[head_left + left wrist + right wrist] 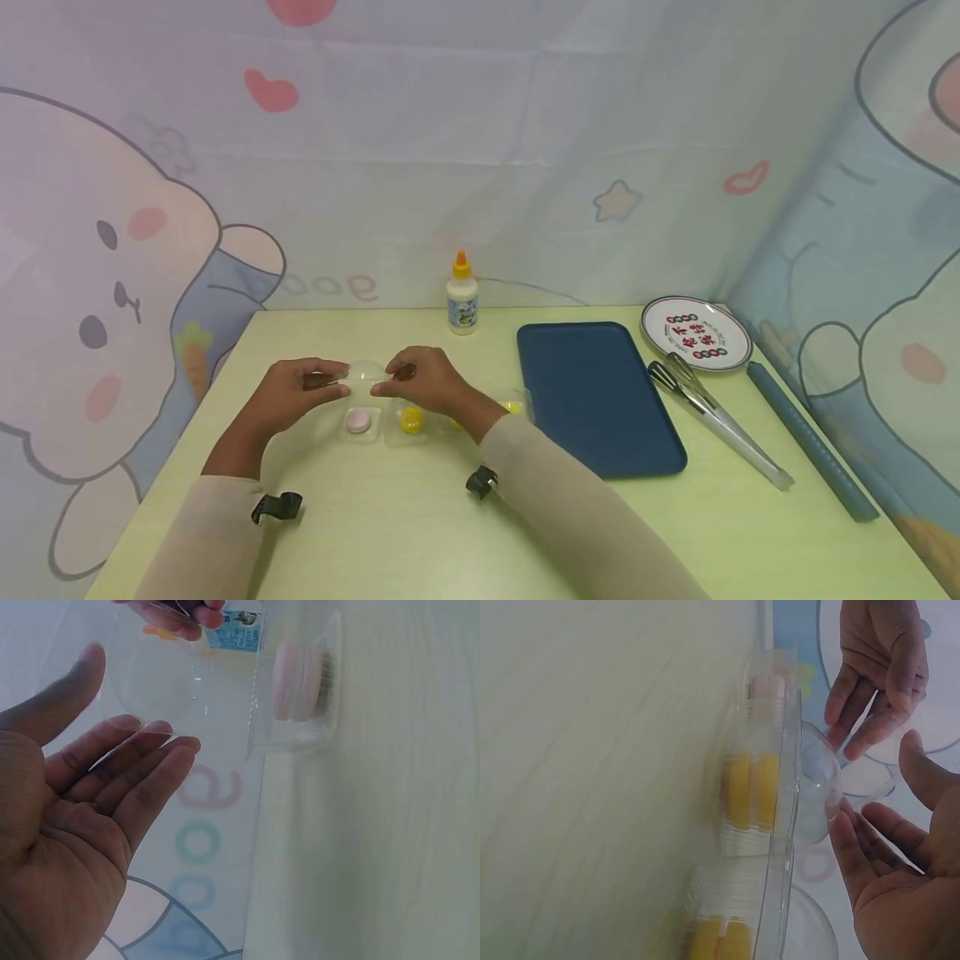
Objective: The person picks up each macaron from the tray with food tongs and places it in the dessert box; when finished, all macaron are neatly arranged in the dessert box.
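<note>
Both hands are at a clear plastic dome lid, raised above the table. My left hand pinches its left edge between thumb and fingers, and my right hand pinches the right edge. Just in front of the lid, a pink macaron sits in a clear plastic base. To its right stands a yellow macaron in its own clear box, with a clear dome over it in the right wrist view. My right forearm partly hides more boxed yellow macarons.
A glue bottle with an orange tip stands at the back. Right of the boxes lies a dark blue tray, with a printed plate, metal tongs and a long grey-blue strip beyond it. A patterned cloth hangs behind the table.
</note>
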Motion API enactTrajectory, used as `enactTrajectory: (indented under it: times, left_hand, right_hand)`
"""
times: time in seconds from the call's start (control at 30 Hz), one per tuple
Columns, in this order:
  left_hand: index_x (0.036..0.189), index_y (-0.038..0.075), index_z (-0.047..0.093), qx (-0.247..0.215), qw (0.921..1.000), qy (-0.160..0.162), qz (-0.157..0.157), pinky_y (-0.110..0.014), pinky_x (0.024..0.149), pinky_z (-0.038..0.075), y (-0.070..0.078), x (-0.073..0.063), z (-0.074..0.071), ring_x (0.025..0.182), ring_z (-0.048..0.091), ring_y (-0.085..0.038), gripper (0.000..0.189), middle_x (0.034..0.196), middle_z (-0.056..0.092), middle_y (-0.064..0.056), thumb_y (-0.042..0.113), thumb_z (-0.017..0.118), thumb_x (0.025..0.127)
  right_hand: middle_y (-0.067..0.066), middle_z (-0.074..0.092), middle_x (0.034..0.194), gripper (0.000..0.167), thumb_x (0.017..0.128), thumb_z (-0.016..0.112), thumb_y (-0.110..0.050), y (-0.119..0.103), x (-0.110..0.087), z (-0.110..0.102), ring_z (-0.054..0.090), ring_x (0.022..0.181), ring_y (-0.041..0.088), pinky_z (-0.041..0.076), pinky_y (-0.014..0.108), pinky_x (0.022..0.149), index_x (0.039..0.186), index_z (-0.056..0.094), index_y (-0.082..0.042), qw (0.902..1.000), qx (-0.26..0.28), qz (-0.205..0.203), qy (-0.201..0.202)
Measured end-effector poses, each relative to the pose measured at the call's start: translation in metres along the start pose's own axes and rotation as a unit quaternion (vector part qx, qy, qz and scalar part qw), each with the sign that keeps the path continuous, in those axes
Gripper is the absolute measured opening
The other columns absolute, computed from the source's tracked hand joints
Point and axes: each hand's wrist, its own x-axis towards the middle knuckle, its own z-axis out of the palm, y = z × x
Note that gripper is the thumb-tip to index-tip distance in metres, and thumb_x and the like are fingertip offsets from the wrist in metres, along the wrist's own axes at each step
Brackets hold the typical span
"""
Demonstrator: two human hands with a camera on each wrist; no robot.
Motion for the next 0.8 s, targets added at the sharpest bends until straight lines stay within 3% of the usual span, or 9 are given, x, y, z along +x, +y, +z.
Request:
enactTrajectory:
  times: [0.13,0.23,0.53,0.67,0.8]
  left_hand:
    - [0.133,0.007,0.077,-0.020,0.9997,0.000,0.010,-0.021,0.097,0.060,-0.001,-0.003,0.000,0.126,0.076,-0.040,0.037,0.144,0.073,-0.017,0.027,0.081,0.101]
    - [0.132,0.002,0.076,-0.038,0.9992,-0.004,0.011,-0.014,0.094,0.058,0.000,-0.006,0.000,0.130,0.073,-0.042,0.038,0.147,0.071,-0.019,0.022,0.083,0.100]
    - [0.136,0.000,0.072,-0.051,0.9987,-0.006,-0.004,-0.028,0.105,0.061,0.001,-0.017,0.006,0.137,0.068,-0.044,0.048,0.156,0.063,-0.020,0.020,0.087,0.095]
    - [0.138,-0.001,0.071,-0.044,0.9990,0.010,0.007,-0.035,0.107,0.061,-0.001,-0.019,0.011,0.136,0.068,-0.045,0.051,0.160,0.059,-0.022,0.016,0.088,0.094]
    - [0.143,0.000,0.068,-0.035,0.9992,0.011,0.016,-0.053,0.113,0.057,-0.003,-0.020,0.016,0.139,0.064,-0.051,0.053,0.161,0.058,-0.023,0.015,0.086,0.096]
  right_hand:
    - [0.007,0.075,0.118,0.040,0.091,0.092,-0.027,-0.001,-0.003,0.001,0.077,0.108,0.017,0.062,0.021,0.093,0.117,0.075,-0.003,0.9998,0.020,-0.005,-0.003]
    - [0.010,0.073,0.123,0.044,0.091,0.092,-0.025,-0.004,-0.006,0.003,0.077,0.116,0.024,0.062,0.022,0.097,0.121,0.073,-0.001,0.9995,0.029,-0.002,-0.007]
    - [0.008,0.073,0.131,0.046,0.090,0.093,-0.028,-0.013,-0.017,0.013,0.074,0.114,0.021,0.063,0.027,0.087,0.127,0.074,-0.009,0.9990,-0.019,0.039,-0.008]
    - [0.006,0.073,0.139,0.047,0.090,0.093,-0.029,-0.014,-0.019,0.018,0.070,0.128,0.025,0.061,0.035,0.102,0.130,0.075,-0.012,0.9981,-0.046,0.040,0.012]
    - [0.007,0.072,0.143,0.046,0.091,0.092,-0.029,-0.013,-0.021,0.024,0.065,0.138,0.027,0.055,0.042,0.116,0.132,0.075,-0.012,0.9974,-0.056,0.038,0.026]
